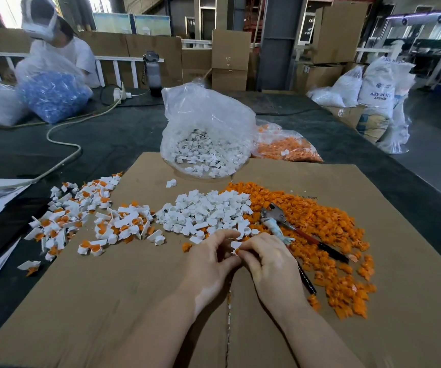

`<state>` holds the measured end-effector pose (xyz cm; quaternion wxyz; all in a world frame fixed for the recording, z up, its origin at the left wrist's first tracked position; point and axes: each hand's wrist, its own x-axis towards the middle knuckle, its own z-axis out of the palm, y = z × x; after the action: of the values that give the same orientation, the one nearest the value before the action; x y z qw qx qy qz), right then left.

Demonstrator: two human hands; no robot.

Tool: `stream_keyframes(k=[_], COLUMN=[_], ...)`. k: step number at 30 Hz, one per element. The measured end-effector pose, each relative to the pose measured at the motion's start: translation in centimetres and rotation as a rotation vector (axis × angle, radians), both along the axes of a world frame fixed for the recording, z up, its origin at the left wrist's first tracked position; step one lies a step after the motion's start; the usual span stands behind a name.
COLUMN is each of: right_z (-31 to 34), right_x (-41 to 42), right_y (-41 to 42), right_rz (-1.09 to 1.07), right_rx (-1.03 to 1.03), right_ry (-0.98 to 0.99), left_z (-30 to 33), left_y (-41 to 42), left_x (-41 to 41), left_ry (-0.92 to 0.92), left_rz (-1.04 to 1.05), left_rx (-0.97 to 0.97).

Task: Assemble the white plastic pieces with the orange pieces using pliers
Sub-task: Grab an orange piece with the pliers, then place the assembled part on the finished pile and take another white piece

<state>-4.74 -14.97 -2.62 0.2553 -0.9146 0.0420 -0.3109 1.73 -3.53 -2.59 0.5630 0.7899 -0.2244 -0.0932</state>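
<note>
Hands meet over the cardboard sheet (108, 301): left hand (208, 264) and right hand (267, 258) both pinch one white plastic piece (236, 244) with an orange piece (237, 251) at its lower edge. Pliers (288, 224) lie on the orange pile (328, 229), beside the white pile (203, 211). Assembled pieces (86, 216) lie left.

bare cardboard (124, 301) below piece piles (203, 213)

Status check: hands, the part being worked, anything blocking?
Left hand and right hand both pinching one small white plastic piece with orange piece. Red-handled metal pliers idle on orange pile. Nothing blocking.
</note>
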Motion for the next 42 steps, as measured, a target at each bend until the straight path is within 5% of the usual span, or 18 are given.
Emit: stream_keyframes(k=[5, 12, 18, 27, 33, 37, 42], right_z=[0.2, 0.1, 0.0, -0.3, -0.6, -0.9, -0.9], right_x=[-0.1, -0.1, 0.0, 0.1, 0.3, 0.5, 0.6], right_y=[0.0, 0.0, 0.1, -0.1, -0.1, -0.3, -0.2], right_rz=[-0.009, -0.064, -0.067, -0.079, -0.133, -0.178, -0.192], right_rx=[0.012, 0.010, 0.019, -0.011, -0.063, -0.071, -0.124], right_ry=[-0.006, -0.025, -0.045, -0.023, -0.051, -0.057, -0.012], left_z=[0.3, 0.6, 0.3, 0.6, 1.2, 1.2, 0.1], left_y=[0.2, 1.5, 5.1, 6.8, 6.3, 4.1, 1.3], left_x=[-0.3, 0.8, 4.7, 6.4, 5.9, 4.3, 2.6], left_ry=[-0.083, -0.105, -0.363, -0.352, -0.345, -0.452, -0.415], left_rz=[-0.013, 0.262, 0.596, 0.728, 0.724, 0.466, 0.203], left_rx=[0.039, -0.060, 0.209, 0.504, 0.540, 0.354, 0.342])
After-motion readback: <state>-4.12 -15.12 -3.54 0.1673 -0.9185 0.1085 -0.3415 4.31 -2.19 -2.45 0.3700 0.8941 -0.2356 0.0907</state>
